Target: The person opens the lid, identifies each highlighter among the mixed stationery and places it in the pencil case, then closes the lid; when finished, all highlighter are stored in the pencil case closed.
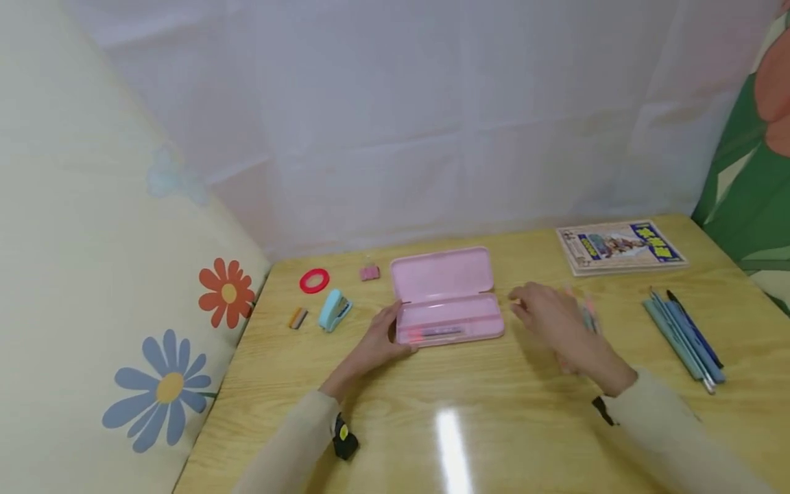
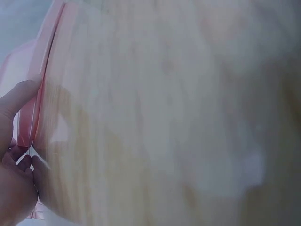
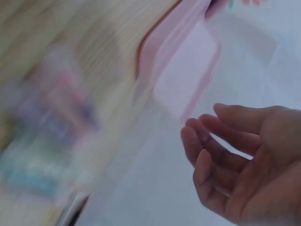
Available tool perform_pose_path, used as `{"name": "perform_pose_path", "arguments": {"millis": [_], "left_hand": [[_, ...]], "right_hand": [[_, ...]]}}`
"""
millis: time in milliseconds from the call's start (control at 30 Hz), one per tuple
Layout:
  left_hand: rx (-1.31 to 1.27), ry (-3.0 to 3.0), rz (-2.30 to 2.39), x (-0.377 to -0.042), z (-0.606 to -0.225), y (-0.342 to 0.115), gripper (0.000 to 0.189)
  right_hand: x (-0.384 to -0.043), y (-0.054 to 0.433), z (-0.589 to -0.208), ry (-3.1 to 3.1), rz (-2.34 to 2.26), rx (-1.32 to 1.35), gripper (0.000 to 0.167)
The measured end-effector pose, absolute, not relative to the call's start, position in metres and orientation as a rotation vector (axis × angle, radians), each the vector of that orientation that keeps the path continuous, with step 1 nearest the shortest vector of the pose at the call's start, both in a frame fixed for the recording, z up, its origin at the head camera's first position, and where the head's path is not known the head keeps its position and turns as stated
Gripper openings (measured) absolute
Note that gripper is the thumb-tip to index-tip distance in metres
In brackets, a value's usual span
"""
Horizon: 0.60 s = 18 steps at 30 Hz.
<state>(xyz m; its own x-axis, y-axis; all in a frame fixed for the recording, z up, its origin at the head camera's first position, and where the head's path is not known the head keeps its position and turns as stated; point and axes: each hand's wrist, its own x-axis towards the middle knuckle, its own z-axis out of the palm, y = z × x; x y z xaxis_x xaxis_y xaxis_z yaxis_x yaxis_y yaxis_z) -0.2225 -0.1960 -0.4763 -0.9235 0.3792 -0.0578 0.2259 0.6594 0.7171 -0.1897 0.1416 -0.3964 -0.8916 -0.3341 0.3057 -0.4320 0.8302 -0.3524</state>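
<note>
A pink pencil case [image 1: 441, 276] lies on the table with its lid raised; a marker or pen [image 1: 439, 331] with an orange-pink end is inside along the front. My left hand [image 1: 372, 344] grips the case's left end, and the left wrist view shows the thumb [image 2: 22, 96] against its edge. To the right of the case, my right hand [image 1: 558, 326] hovers over the table, holding nothing, its fingers loosely bent. Partly hidden behind that hand are several pink and teal pens [image 1: 590, 317], blurred in the right wrist view.
Left of the case are a light-blue stapler [image 1: 334, 310], a red tape roll [image 1: 314, 280], a pink binder clip [image 1: 369, 272] and small orange and grey pieces [image 1: 298, 318]. On the right are several blue-green pens [image 1: 681, 339] and a stack of booklets [image 1: 620, 248].
</note>
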Motion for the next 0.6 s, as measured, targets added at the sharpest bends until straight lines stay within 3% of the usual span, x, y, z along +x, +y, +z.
{"name": "perform_pose_path", "arguments": {"millis": [233,600], "left_hand": [[0.499,2.693,1.106,-0.225,-0.475,-0.199,0.099],[0.452,2.673,1.125,-0.224,-0.480,-0.193,0.099]], "right_hand": [[-0.176,0.220,-0.413,-3.072,0.702,0.181,0.029],[-0.170,0.249,-0.433,-3.131,0.647,0.102,0.034]]}}
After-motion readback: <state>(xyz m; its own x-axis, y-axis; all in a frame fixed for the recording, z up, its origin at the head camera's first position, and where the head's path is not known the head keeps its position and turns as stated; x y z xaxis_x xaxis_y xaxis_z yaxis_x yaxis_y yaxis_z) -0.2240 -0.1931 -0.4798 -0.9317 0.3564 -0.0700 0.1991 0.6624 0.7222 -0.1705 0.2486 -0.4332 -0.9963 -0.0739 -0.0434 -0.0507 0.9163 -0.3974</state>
